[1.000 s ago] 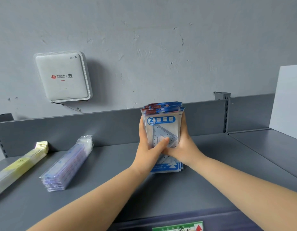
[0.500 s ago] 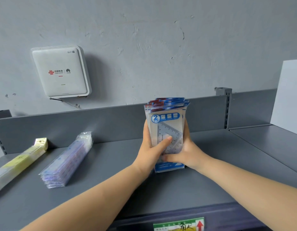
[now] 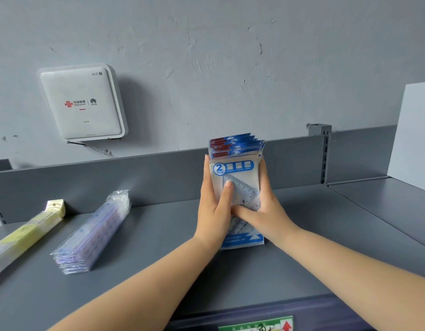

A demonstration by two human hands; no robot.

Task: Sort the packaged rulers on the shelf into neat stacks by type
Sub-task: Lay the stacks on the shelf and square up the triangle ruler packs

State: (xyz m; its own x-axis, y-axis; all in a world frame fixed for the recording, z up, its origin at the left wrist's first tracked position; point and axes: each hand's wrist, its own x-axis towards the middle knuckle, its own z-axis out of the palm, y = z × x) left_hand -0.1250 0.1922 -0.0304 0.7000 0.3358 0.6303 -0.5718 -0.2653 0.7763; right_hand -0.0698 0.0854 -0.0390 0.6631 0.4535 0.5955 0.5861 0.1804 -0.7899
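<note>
Left hand: our left hand clamps the left edge of the set-square packs, thumb laid across the front pack, fingers wrapped behind.
Right hand: our right hand clamps the right edge of the same bundle, thumb pressed across the lower front, just beside the left thumb.
Change from earlier: a second ago our left thumb lay low and crosswise over the printed triangle; now it points up along the front pack. The bundle stands more upright than before, and our grip has not let go.
Set-square packs: we hold them together as one stack, upright, bottom edge at or just above the shelf; we cannot tell whether it touches. The blue and red header cards fan out at the top, against the shelf's back panel.
Clear ruler packs: a stack of clear ruler packs lies flat on the shelf, well to the left of our hands, angled toward the back panel.
Yellow ruler packs: a stack of yellow ruler packs lies further left, roughly parallel to the clear stack and apart from it.
Wall: a white WiFi box hangs above the shelf.
Front edge: a green label with a red arrow sits on the shelf lip.
</note>
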